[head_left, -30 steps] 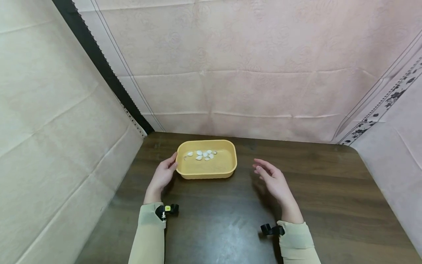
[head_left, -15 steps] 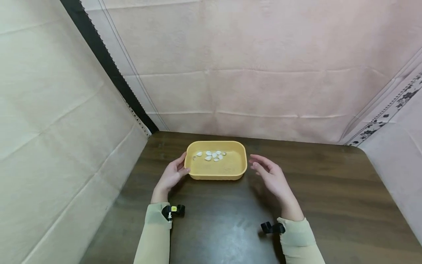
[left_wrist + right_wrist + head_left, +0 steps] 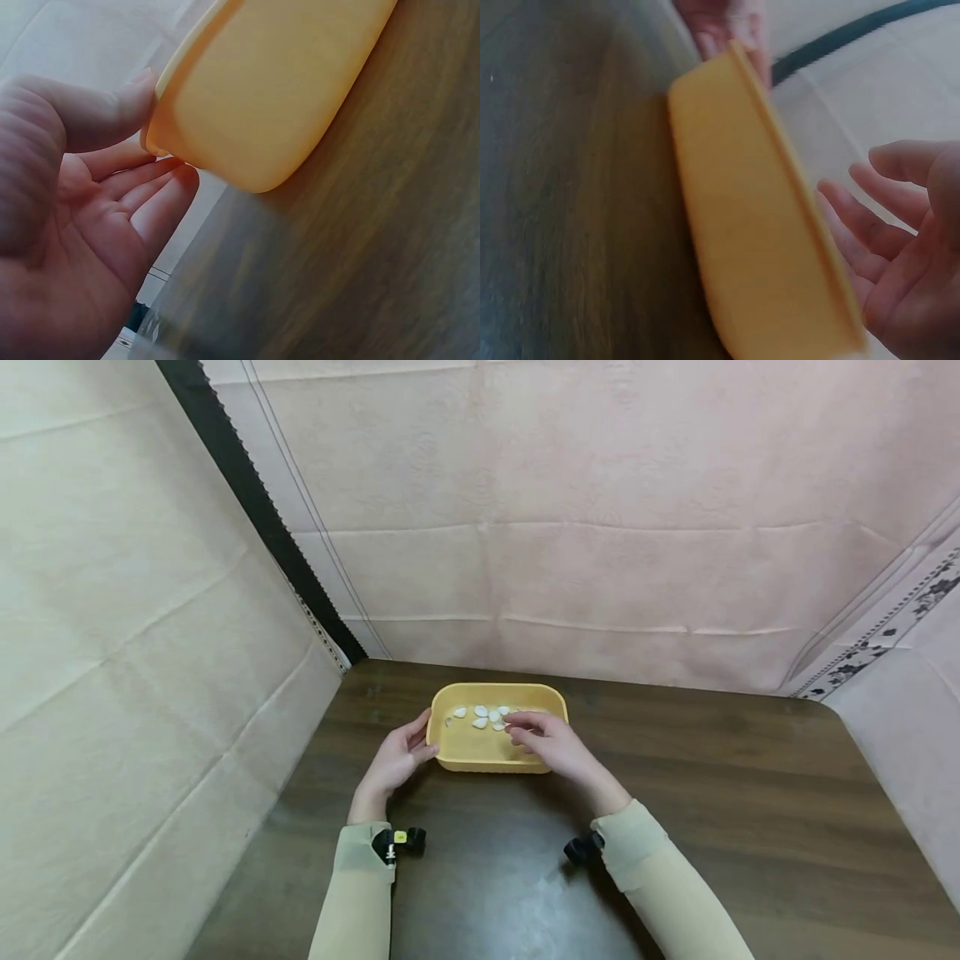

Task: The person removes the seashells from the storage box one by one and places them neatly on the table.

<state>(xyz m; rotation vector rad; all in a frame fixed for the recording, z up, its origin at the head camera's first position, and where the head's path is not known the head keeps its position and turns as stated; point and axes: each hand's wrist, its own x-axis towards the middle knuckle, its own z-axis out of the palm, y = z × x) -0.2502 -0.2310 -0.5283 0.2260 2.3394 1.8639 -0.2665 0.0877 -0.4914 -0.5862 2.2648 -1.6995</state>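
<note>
A yellow rectangular tray [image 3: 465, 757] with raised sides lies before me, with several small white oval pieces [image 3: 480, 723] on its floor. My left hand [image 3: 396, 758] grips its left end. In the left wrist view the thumb [image 3: 124, 112] is on the tray's rim and the other fingers are against the outside below it. My right hand [image 3: 551, 743] is over the right half of the tray, fingers loosely bent, fingertips close by the white pieces and covering some of them. In the right wrist view its fingers and thumb stand apart beyond the tray's rim, nothing visible between them.
The dark wooden table [image 3: 495, 868] extends around the tray. Pale cloth walls stand at the back [image 3: 600, 527] and at both sides. A small black camera is strapped to each wrist, over light sleeves [image 3: 352, 893].
My right hand has come left from beside the tray to above its right half. The left thumb has closed over the tray's front left rim. The view has turned slightly.
</note>
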